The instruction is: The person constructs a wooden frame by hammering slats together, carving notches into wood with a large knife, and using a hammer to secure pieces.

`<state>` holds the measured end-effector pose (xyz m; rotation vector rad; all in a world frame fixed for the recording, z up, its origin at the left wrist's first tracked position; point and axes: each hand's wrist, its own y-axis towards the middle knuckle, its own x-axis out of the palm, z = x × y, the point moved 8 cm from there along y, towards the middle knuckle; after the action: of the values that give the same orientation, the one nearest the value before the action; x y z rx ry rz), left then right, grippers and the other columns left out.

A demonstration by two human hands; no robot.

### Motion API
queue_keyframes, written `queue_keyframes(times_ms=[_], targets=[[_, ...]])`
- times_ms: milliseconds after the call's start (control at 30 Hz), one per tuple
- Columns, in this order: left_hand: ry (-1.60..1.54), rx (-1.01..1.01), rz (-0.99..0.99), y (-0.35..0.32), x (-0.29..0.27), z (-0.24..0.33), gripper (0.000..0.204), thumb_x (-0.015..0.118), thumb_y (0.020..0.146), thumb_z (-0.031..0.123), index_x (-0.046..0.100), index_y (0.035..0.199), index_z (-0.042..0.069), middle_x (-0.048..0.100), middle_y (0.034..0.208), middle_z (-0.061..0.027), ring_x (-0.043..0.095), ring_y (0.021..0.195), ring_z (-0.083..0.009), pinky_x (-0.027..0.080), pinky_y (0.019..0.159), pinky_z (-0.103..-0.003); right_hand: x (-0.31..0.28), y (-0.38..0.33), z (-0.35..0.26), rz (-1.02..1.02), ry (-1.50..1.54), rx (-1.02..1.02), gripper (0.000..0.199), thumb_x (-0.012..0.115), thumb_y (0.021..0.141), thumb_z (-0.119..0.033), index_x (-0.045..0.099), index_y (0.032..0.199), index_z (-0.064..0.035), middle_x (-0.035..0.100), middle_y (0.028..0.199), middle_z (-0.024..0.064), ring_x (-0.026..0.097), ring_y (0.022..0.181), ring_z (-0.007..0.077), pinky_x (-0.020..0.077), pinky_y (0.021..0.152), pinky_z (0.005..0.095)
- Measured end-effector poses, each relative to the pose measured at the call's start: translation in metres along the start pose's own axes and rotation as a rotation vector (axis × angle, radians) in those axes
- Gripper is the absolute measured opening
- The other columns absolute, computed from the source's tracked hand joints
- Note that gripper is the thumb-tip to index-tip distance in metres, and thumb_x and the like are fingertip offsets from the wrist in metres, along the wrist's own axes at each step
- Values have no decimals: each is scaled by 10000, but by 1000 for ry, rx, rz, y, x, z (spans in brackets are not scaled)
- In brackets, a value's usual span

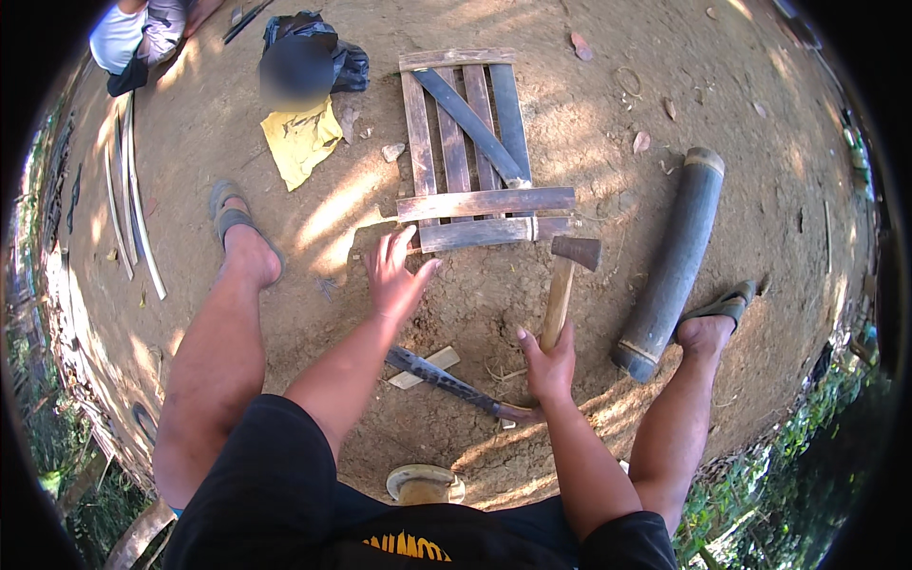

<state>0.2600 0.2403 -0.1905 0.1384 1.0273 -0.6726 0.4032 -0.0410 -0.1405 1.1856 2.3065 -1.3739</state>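
Right hand (pixel 551 366) fisted around wooden-handled hammer (pixel 567 285), head poised just off the slatted bamboo frame's (pixel 475 142) near edge. Left hand (pixel 397 275), fingers spread, reaches toward the nearest slat (pixel 489 231), probably to steady it.

Outdoor yard, bare dirt ground (pixel 608 123), dappled sun.
Beyond the hands: yellow cloth (pixel 301 141), black bag (pixel 334 47); split strips (pixel 133 204) far left; greenery (pixel 788 484) behind, lower right.

A black plastic bag (pixel 323 43) lies crumpled on the dirt ground (pixel 589 114) near the top of the view, partly blurred. Just below it, touching its edge, lies a flat, creased yellow wrapper (pixel 300 141). No labels, signs or screens are visible.
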Motion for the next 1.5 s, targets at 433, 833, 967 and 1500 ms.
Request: queue_keyframes(times_ms=[433, 833, 967, 1500], targets=[[38, 120, 43, 20, -8, 13, 544, 809, 790, 418, 648, 1231, 145, 666, 1197, -66, 570, 1188, -309, 347, 1072, -539, 5, 2, 1, 0, 43, -73, 648, 830, 849, -355, 486, 1263, 6, 597, 793, 87, 584, 709, 193, 499, 653, 384], [51, 175, 81, 19, -11, 14, 586, 842, 754, 410, 645, 1235, 140, 651, 1215, -64, 575, 1169, -288, 375, 1017, -494, 5, 1, 1, -18, 10, -28, 752, 839, 839, -370, 453, 1362, 8, 606, 806, 86, 602, 717, 203, 513, 670, 384], [94, 215, 166, 4, -19, 33, 668, 833, 771, 425, 573, 1324, 155, 547, 1305, -100, 487, 1259, -303, 325, 1058, -511, 2, 2, 5, -9, 20, 6, 738, 836, 843, -359, 455, 1364, -1, 594, 771, 74, 589, 690, 189, 511, 660, 379], [332, 272, 6, 91, 55, 131, 668, 279, 1069, 400, 147, 1608, 29, 109, 1696, -121, 11, 1579, -249, -58, 1266, -507, -8, -2, -10, 4, -237, -262, 577, 551, 991, -161, 343, 1521, -68, 667, 1029, 324, 654, 916, 515, 513, 776, 558]])
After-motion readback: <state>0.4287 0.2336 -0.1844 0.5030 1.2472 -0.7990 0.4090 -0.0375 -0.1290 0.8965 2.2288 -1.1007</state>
